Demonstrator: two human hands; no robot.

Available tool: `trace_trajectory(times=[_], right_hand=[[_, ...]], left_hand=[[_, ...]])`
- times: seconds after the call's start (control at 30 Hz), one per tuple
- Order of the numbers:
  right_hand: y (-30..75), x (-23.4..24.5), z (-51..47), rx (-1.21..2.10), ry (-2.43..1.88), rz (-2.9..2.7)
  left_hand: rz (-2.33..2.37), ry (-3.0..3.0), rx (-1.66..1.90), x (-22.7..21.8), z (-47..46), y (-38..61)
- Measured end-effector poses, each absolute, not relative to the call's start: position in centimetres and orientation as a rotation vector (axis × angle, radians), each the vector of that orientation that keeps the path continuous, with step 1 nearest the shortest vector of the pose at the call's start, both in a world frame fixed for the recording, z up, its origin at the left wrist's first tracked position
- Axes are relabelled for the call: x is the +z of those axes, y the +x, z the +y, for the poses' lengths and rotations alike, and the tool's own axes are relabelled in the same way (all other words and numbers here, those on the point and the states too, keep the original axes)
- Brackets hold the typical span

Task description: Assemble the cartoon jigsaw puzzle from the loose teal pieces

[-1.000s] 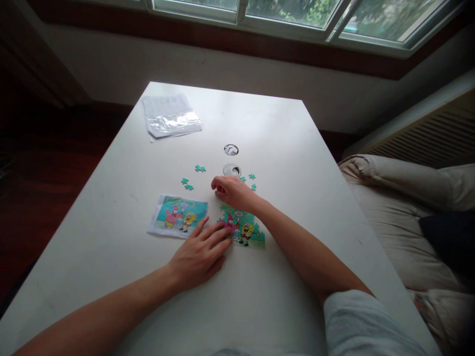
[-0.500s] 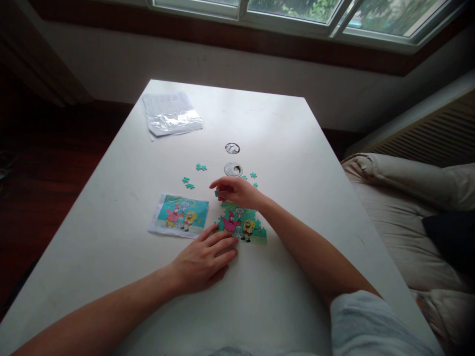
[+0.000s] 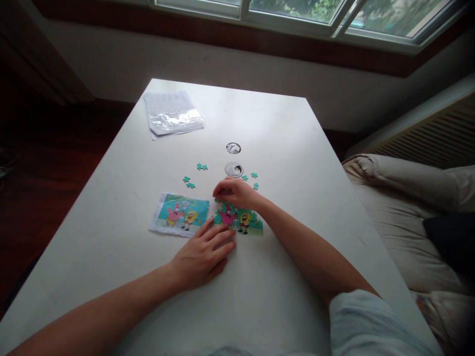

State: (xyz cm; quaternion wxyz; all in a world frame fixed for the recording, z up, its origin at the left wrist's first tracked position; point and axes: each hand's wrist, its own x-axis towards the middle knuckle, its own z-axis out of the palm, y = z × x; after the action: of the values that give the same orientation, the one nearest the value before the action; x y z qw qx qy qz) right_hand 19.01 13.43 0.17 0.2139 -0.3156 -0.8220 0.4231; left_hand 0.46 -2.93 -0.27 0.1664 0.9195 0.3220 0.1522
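A partly assembled jigsaw puzzle with cartoon figures lies on the white table. My left hand rests flat with spread fingers, its fingertips at the puzzle's lower left edge. Above the puzzle's upper left corner is my right hand, fingertips pinched together low on a teal puzzle piece; the fingers hide most of it. To the left lies a picture sheet with the same cartoon scene. Loose teal pieces lie beyond the sheet, and other loose pieces lie past my right hand.
Papers in a clear plastic sleeve lie at the table's far left corner. Two round holes are set in the white table. A beige padded seat stands along the right side, and a window is beyond.
My right hand has lowered the puzzle piece to the puzzle's upper left edge, its fingers closing in. The puzzle has shifted slightly left and away from me under my hands.
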Motion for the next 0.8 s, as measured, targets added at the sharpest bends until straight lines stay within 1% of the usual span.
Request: trace_trajectory(times=[0.33, 0.8], right_hand=[[18.50, -0.48, 14.28, 0.834, -0.734, -2.492], [18.69, -0.21, 14.11, 0.728, -0.784, -2.548]], left_hand=[[0.926, 2.601, 0.435, -0.35, -2.97, 0.55], [0.926, 2.599, 0.430, -0.08, -2.83, 0.44]])
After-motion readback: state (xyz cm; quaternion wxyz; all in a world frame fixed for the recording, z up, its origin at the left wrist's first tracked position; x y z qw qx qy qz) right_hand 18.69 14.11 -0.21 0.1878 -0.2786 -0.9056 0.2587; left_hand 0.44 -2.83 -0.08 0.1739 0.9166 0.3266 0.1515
